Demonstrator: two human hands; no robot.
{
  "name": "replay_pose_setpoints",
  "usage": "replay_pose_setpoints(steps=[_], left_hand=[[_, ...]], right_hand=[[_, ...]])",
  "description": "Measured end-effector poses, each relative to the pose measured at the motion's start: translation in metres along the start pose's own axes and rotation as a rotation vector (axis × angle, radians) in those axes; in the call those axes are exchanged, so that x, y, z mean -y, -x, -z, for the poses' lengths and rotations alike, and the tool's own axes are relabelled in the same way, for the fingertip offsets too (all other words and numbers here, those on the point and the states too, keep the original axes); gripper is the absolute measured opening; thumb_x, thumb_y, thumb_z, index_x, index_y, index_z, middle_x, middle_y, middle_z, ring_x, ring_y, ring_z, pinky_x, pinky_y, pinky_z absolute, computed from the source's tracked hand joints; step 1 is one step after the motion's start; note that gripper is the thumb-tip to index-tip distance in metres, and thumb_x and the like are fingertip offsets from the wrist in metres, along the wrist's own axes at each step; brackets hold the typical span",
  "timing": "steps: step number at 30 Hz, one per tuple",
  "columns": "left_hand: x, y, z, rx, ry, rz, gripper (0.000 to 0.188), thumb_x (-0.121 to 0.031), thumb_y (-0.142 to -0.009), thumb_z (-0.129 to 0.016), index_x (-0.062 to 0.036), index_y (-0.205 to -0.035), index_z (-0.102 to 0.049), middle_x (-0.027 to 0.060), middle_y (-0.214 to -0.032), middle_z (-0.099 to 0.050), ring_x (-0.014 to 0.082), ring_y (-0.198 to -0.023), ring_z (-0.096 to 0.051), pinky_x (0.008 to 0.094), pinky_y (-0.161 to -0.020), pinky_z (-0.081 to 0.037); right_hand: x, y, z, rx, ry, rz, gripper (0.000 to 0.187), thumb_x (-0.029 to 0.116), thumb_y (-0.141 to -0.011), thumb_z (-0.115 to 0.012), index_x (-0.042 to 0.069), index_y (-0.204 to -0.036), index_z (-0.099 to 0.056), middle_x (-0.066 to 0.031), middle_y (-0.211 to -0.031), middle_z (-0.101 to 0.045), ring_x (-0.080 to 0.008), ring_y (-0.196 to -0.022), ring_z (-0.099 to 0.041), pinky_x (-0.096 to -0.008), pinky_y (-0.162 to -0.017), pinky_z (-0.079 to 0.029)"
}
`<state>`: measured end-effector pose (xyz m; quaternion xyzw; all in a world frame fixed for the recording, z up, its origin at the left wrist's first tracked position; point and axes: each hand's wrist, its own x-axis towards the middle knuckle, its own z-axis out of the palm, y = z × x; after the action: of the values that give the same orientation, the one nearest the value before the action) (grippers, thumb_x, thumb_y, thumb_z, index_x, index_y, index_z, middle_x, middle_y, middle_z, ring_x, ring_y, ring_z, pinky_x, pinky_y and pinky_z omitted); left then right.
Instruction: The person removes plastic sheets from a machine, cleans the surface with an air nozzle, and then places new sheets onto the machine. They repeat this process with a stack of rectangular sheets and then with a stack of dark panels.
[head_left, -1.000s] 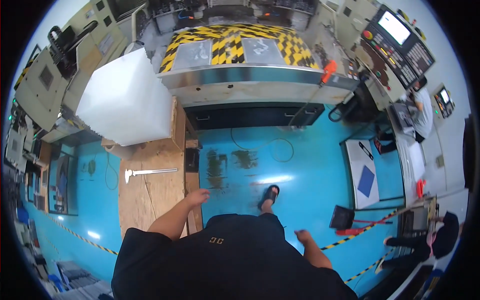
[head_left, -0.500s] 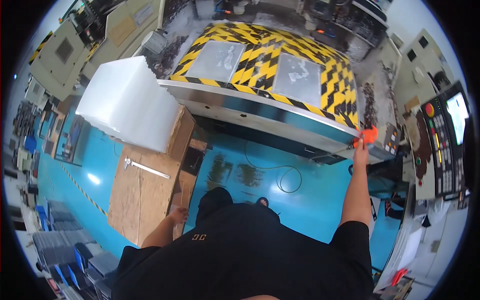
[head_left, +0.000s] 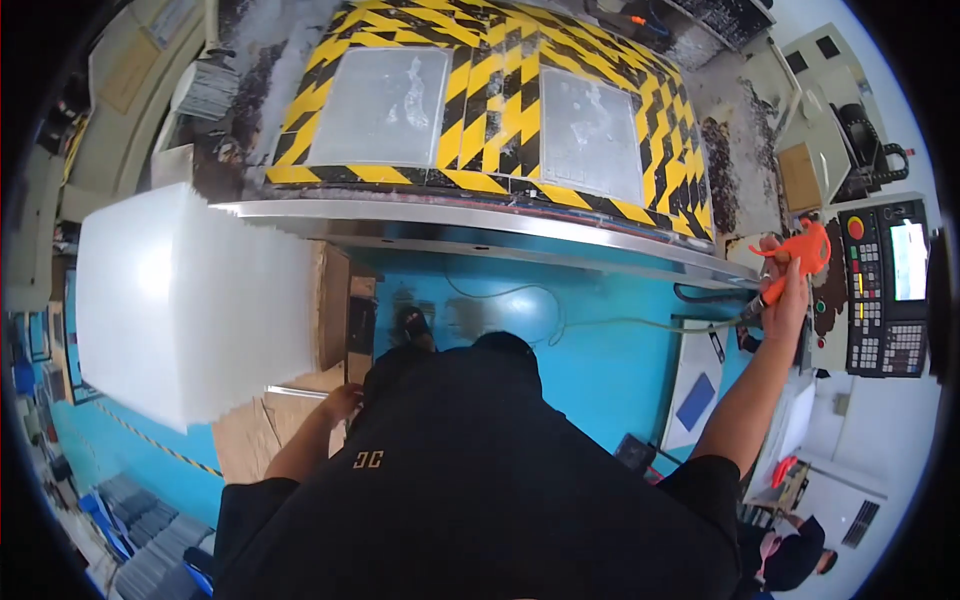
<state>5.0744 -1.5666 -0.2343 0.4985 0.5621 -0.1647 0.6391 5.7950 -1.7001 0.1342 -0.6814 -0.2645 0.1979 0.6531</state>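
Note:
In my right hand (head_left: 787, 300), raised at the right, is an orange air blow gun (head_left: 808, 248); the fingers are wrapped round it. A thin hose (head_left: 650, 330) trails from its lower end to the left. My left hand (head_left: 345, 401) hangs low at the inner edge of the wooden bench (head_left: 240, 440), its fingers loosely apart and partly hard to see. Just beside it lies a metal caliper (head_left: 297, 391) on the bench. In front of me is a machine bed with two pale, wet-looking plates (head_left: 380, 105) (head_left: 590, 135), framed in yellow and black striped tape (head_left: 490, 100).
A large stack of white sheets (head_left: 180, 310) stands on the bench at the left. A steel ledge (head_left: 480, 229) runs across the machine's front. The control panel (head_left: 886, 290) is close right of the gun. Another person (head_left: 795, 550) is at the lower right.
The view has turned and shifted toward the machine. My right hand has moved right and up with the air blow gun, off the ledge toward the control panel. My left hand stays by the bench.

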Motion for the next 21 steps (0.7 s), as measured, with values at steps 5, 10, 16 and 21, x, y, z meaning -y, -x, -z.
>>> replay_pose_setpoints(steps=[5,10,16,21], left_hand=[[-0.012,-0.021,0.015,0.089,0.311,-0.081,0.032,-0.008,-0.09,-0.052,-0.0005,-0.119,-0.064,0.0127,-0.113,-0.068,0.0236,-0.098,-0.065,0.0335,-0.086,-0.051],[0.031,-0.047,0.024,0.182,0.342,-0.241,0.035,-0.008,-0.09,-0.053,0.0034,-0.122,-0.061,0.0166,-0.116,-0.066,0.0261,-0.099,-0.066,0.0342,-0.088,-0.051],[-0.025,0.001,0.033,0.088,0.305,-0.019,0.036,-0.007,-0.09,-0.054,0.0045,-0.123,-0.059,0.0189,-0.115,-0.066,0.028,-0.098,-0.067,0.0346,-0.087,-0.052],[-0.03,0.005,0.036,0.069,0.177,-0.025,0.035,-0.008,-0.09,-0.054,0.0026,-0.123,-0.059,0.0189,-0.115,-0.066,0.0287,-0.097,-0.067,0.0344,-0.086,-0.053]], right_hand=[[0.123,0.059,-0.11,0.341,0.841,-0.215,0.031,0.03,-0.097,-0.058,0.0,-0.103,-0.062,-0.0113,-0.103,-0.069,-0.0158,-0.08,-0.064,-0.0238,-0.057,-0.047],[0.114,0.072,-0.175,0.732,1.306,-0.079,0.035,0.032,-0.087,-0.067,0.001,-0.101,-0.064,-0.0208,-0.086,-0.067,-0.0352,-0.074,-0.065,-0.0405,-0.065,-0.05],[0.083,0.064,-0.21,0.739,1.6,-0.125,0.039,0.037,-0.088,-0.067,-0.001,-0.084,-0.057,-0.0247,-0.08,-0.063,-0.0458,-0.08,-0.059,-0.0506,-0.069,-0.045],[0.082,0.052,-0.219,0.701,1.616,-0.059,0.039,0.036,-0.089,-0.066,-0.001,-0.085,-0.057,-0.0253,-0.078,-0.062,-0.0462,-0.08,-0.059,-0.0508,-0.07,-0.045]])
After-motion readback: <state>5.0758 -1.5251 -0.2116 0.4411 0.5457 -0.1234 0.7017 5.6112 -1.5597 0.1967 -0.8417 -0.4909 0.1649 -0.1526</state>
